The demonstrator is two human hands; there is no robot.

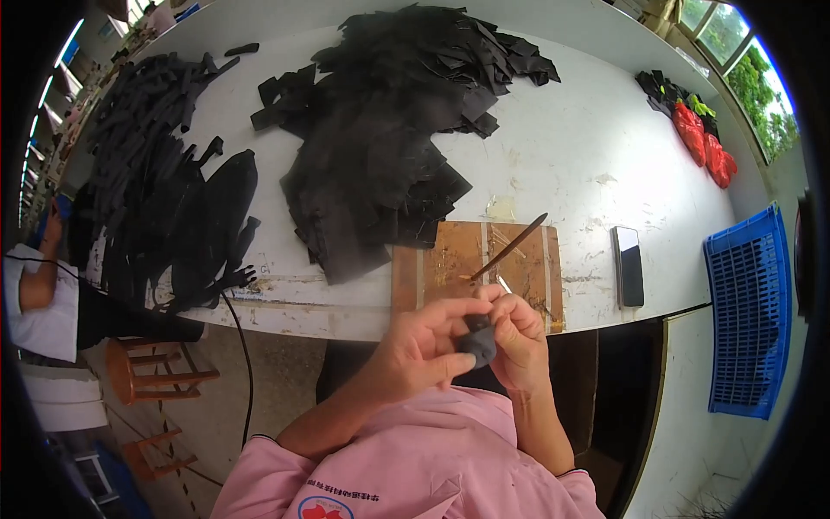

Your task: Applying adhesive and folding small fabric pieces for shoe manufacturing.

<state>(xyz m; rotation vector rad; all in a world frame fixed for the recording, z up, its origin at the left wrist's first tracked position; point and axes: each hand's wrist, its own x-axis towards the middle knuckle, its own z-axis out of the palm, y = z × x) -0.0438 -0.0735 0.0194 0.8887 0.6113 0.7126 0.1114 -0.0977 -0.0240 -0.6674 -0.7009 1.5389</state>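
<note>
Close to my body, in front of the table edge, both hands are on a small dark grey rolled piece of material (479, 348). My left hand (424, 344) closes round it from the left, with the thumb pressed on its lower end. My right hand (521, 339) pinches its right side between bent fingers. A short pale metal tip (504, 284) shows by the right fingertips; its kind cannot be made out. Just beyond the hands lies a worn brown board (424, 275). A long, thin, dark curved strip (517, 246) slants across the board.
A large heap of flat black pieces (372, 147) covers the middle of the white table (571, 164). Black rolled strips (143, 112) pile up at left. At right are a phone (629, 266), red bags (705, 143) and a blue crate (745, 311). Another person's arm (41, 277) and a wooden stool (156, 372) are at left.
</note>
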